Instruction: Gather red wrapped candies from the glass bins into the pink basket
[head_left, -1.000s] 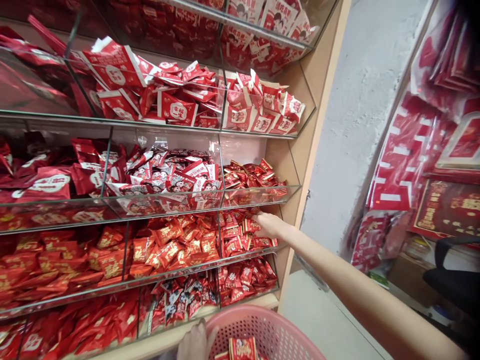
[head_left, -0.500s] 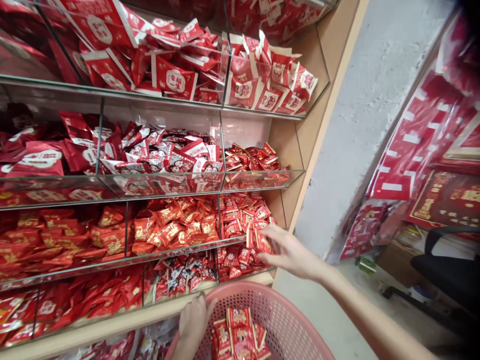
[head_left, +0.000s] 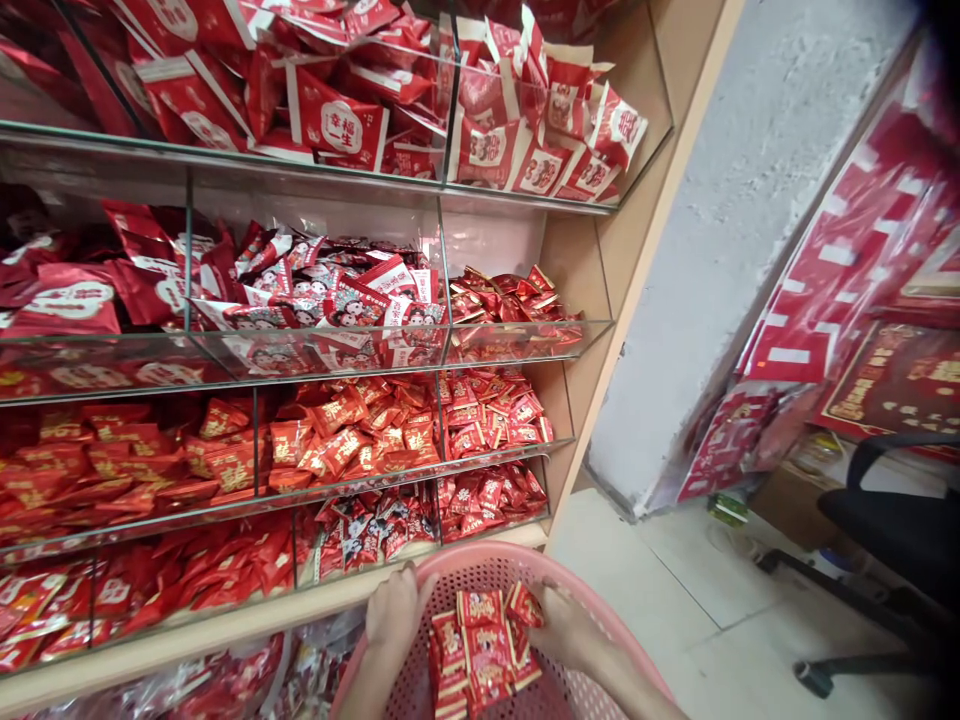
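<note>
My left hand [head_left: 395, 610] is closed over the near-shelf rim of a pink perforated plastic basket [head_left: 592, 606]. Inside the basket lies a small pile of red candy packets [head_left: 484, 650] with gold print. My right hand [head_left: 564, 625] is down inside the basket at its right side, fingers closed on a red candy packet [head_left: 523, 606] just at the edge of the pile. Behind the basket, a lower compartment of the shelf holds similar red packets [head_left: 491, 500].
A tiered shelf with clear dividers [head_left: 525, 345] rises ahead, its compartments full of red packets. A grey wall [head_left: 675, 250] stands to the right, with red packaged goods [head_left: 817, 270] hanging beyond it. A black wheeled chair [head_left: 892, 500] is at the far right on the tiled floor.
My right hand has moved from the lower right compartments down into the basket, carrying a red candy packet. The left hand stays on the rim.
</note>
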